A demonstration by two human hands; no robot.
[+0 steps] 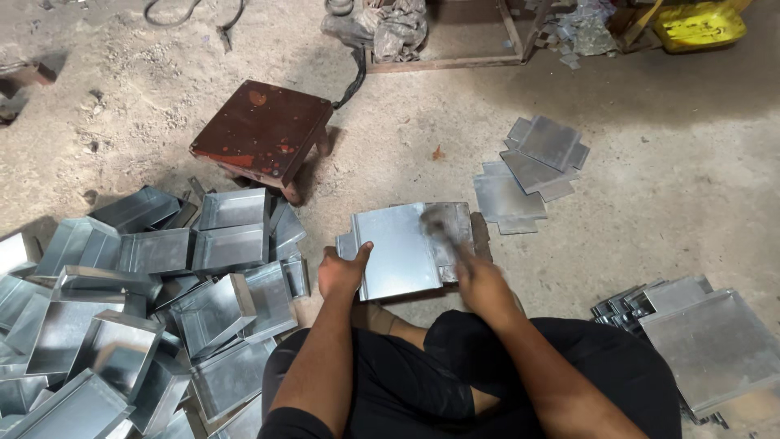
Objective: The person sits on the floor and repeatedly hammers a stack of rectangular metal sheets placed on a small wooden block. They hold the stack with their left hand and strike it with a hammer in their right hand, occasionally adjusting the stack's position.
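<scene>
A flat, shiny metal sheet [402, 248] lies on the ground in front of my crossed legs. My left hand [341, 270] grips its left edge, thumb on top. My right hand [479, 280] is closed around the handle of a hammer [441, 223], whose blurred head is over the sheet's upper right part. Under the sheet's right side a darker block [481, 236] shows.
A big heap of folded metal trays [154, 301] fills the left. Cut flat sheets [528, 171] lie on the sandy floor ahead right, and a stack of sheets [699, 341] sits at my right. A low dark red stool [262, 130] stands ahead left.
</scene>
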